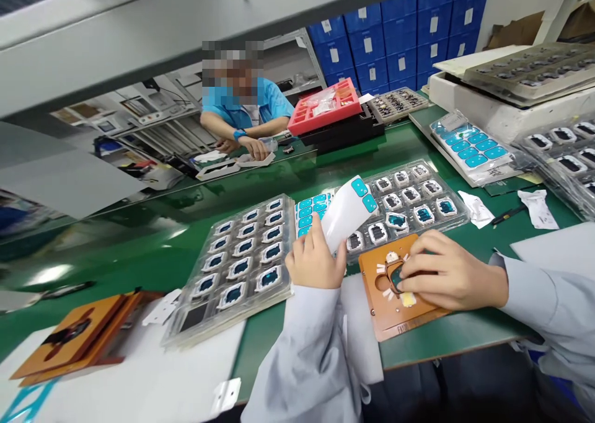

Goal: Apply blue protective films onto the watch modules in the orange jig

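My left hand (318,258) grips a curled sheet of blue film stickers (344,215), its white backing bent upward and a few blue pieces at its top end. More stickers (307,215) lie behind the fingers. My right hand (446,271) is closed, its fingertips down on a small dark-teal-faced part (396,275) seated in an orange fixture board (388,320). Whatever the fingertips may pinch is hidden. A yellow pad (408,299) sits beside them on the board. Behind it, a clear tray (458,215) carries rows of white-framed parts, some with blue faces.
On the left, a stacked clear tray (195,317) carries blue-faced parts. An orange fixture (69,336) stands further left. Crumpled white paper (537,209) and a black pen-like tool (508,216) lie right. Sticker sheets (474,147) rest behind. Across the bench sits a co-worker (269,103) near a red tray (325,110).
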